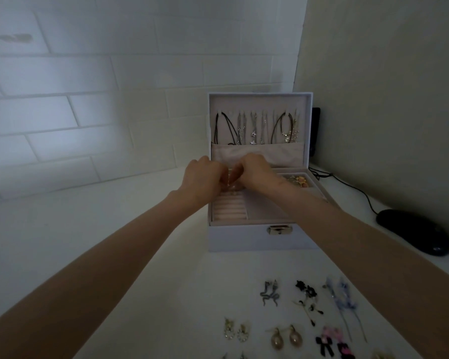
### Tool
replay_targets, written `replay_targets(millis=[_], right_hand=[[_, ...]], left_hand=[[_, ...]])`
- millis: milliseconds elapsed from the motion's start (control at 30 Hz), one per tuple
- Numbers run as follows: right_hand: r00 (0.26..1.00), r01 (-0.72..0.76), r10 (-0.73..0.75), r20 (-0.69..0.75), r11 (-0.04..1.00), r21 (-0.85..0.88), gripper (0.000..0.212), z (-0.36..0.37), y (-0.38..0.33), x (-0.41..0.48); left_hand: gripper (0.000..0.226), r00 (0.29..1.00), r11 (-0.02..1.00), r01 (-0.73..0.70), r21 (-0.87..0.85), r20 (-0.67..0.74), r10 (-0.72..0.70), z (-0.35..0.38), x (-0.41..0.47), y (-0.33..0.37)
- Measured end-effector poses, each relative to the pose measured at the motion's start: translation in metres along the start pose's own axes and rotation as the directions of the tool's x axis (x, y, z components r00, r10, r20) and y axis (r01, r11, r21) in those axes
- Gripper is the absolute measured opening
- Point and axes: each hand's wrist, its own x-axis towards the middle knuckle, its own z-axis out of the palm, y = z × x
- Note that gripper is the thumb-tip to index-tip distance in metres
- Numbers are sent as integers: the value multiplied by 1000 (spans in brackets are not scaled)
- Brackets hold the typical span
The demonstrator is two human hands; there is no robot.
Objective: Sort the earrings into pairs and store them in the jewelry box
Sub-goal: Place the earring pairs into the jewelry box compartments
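Head cam has both hands bunched together over the back left of the open jewelry box (244, 239), which sits on the white table (140, 229). The left hand (201, 177) and right hand (257, 172) curl their fingers toward each other, but it's a dim blur there, so can't tell if either pinches anything. Earrings (277, 339) lie paired on the table in front of the box, the lowest ones cut off by the frame edge.
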Motion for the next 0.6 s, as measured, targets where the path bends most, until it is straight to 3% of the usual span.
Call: replay_targets(millis=[367,600], right_hand=[[998,-23,13,-56,983,-181,17,0,-6,-10],[1000,-28,25,-15,976,-217,19,-4,-13,-11]], left_hand=[[19,999,997,-36,67,0,36,2,3,1],[26,999,991,-44,129,-13,46,4,8,3]])
